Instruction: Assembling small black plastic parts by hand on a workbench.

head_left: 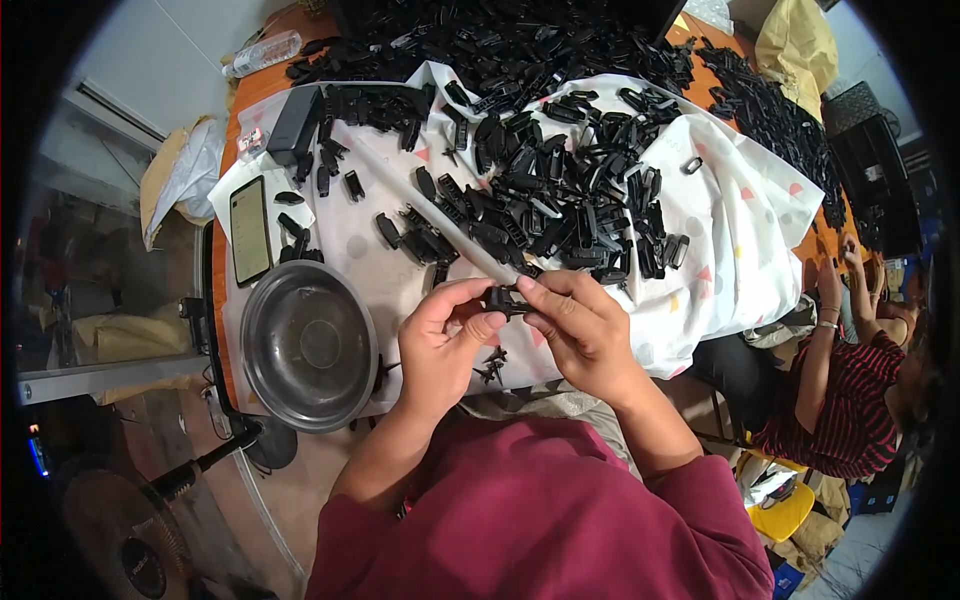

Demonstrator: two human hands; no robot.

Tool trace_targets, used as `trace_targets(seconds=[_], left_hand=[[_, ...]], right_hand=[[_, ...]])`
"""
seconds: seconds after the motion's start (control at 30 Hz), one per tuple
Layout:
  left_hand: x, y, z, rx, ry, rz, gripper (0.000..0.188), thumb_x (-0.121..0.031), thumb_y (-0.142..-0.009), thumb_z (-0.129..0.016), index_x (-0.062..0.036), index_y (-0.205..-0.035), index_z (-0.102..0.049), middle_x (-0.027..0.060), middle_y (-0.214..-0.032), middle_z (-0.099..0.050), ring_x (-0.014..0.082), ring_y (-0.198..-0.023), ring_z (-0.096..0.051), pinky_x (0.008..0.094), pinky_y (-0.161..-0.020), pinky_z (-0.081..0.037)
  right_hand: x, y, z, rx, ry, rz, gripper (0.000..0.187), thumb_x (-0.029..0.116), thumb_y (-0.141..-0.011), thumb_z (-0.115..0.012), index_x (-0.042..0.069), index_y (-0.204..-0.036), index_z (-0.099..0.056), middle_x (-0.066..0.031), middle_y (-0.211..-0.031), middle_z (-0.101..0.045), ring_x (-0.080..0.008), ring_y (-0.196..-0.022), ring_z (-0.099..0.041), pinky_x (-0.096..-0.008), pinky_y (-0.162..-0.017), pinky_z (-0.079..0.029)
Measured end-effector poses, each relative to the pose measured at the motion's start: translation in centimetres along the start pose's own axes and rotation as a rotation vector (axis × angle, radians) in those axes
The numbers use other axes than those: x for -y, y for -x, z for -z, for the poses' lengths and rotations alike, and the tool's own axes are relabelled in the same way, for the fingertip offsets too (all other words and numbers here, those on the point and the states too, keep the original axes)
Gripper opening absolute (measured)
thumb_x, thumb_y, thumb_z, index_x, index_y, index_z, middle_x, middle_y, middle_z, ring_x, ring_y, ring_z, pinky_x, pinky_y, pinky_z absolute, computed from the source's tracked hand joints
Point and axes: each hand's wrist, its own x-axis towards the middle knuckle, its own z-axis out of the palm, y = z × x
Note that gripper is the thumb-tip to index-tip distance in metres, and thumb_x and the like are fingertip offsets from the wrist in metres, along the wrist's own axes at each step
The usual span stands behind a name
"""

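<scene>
My left hand (440, 335) and my right hand (585, 325) meet at the table's near edge. Between their thumbs and fingers they grip a small black plastic part (503, 299), mostly covered by the fingertips. Just beyond lies a heap of black plastic pieces (560, 185), long and rounded, some with slots. A long pale strip or tube (435, 215) runs from the far left down to my fingers. Between my wrists, a few thin black pieces (492, 366) rest on the white patterned cloth (725, 215).
Left of my hands stands a round metal bowl (320, 345). Beyond it are a phone (251, 230), a dark grey box (295, 125) and a plastic bottle (262, 54). More black pieces (530, 50) cover the far side. At right sits another person (840, 390) in a striped shirt.
</scene>
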Motion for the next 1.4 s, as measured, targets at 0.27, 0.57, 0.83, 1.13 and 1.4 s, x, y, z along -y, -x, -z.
trace_targets(seconds=[0.27,0.57,0.83,1.13,1.4], left_hand=[[-0.7,-0.1,1.0,0.156,-0.425,-0.193,0.027,-0.003,-0.073,-0.068,-0.0009,-0.098,-0.060,0.0063,-0.086,-0.062,0.0119,-0.075,-0.059,0.0230,-0.064,-0.048],[2.6,1.4,-1.1,-0.038,0.288,0.211,0.034,-0.010,-0.082,-0.060,0.0033,-0.112,-0.051,0.0123,-0.106,-0.058,0.0167,-0.092,-0.057,0.0281,-0.076,-0.049],[4.5,-0.5,1.0,-0.303,0.443,0.197,0.019,-0.012,-0.088,-0.050,-0.0001,-0.103,-0.052,0.0083,-0.092,-0.059,0.0140,-0.082,-0.056,0.0263,-0.076,-0.044],[5.2,-2.4,3.5,-0.352,-1.238,-0.064,0.022,-0.021,-0.079,-0.057,-0.0052,-0.094,-0.054,0.0128,-0.086,-0.056,0.0337,-0.075,-0.056,0.0414,-0.070,-0.044],[4.9,-2.3,3.5,-0.161,-1.423,0.057,0.017,-0.022,-0.078,-0.057,-0.0080,-0.087,-0.052,0.0103,-0.087,-0.058,0.0331,-0.074,-0.058,0.0446,-0.061,-0.046]], right_hand=[[0.2,1.0,1.1,0.102,0.178,0.144,0.045,-0.009,-0.060,-0.064,0.004,-0.103,-0.061,-0.0080,-0.082,-0.057,-0.0205,-0.064,-0.053,-0.0289,-0.053,-0.044],[0.2,3.0,-1.4,0.026,0.219,0.053,0.033,0.000,-0.071,-0.066,0.000,-0.104,-0.059,-0.0098,-0.085,-0.057,-0.0156,-0.066,-0.055,-0.0278,-0.052,-0.045],[-2.0,-0.7,-3.4,0.298,-0.175,-0.532,0.019,0.014,-0.077,-0.066,-0.001,-0.085,-0.059,-0.0098,-0.069,-0.059,-0.0133,-0.061,-0.057,-0.0283,-0.056,-0.045],[-8.6,-9.5,-7.9,0.394,0.758,-0.215,0.024,0.028,-0.071,-0.064,0.006,-0.082,-0.064,-0.0130,-0.077,-0.061,-0.0297,-0.077,-0.058,-0.0384,-0.065,-0.048],[-7.6,-8.5,-5.9,0.156,0.607,-0.126,0.016,0.013,-0.076,-0.055,0.004,-0.090,-0.057,-0.0155,-0.076,-0.060,-0.0324,-0.074,-0.059,-0.0401,-0.061,-0.048]])
